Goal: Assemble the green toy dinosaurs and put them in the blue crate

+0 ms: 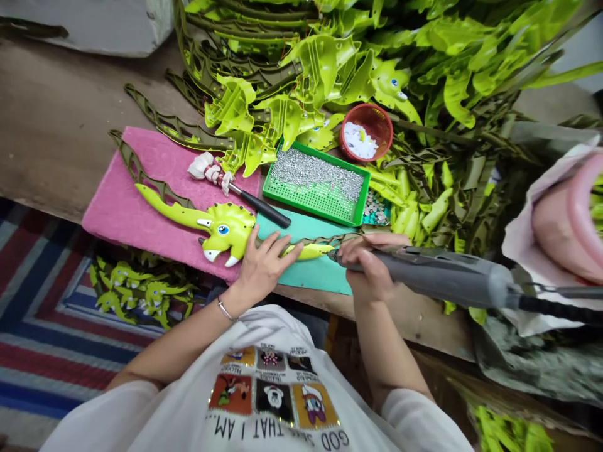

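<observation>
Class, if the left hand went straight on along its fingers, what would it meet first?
The left hand would probably meet the black handle first, though its height is unclear.

Head cam, fwd/down, nr bench (51,125)

Upside down to the camera, the person's white shirt (188,383) carries large dark lettering (247,428) that reads "GOD S…" and "THAT I AM…", a fold blurring the middle. Smaller words by its picture panels (275,400) include "PRECIOUS" and "TREASURED"; others are too small to read surely.
</observation>
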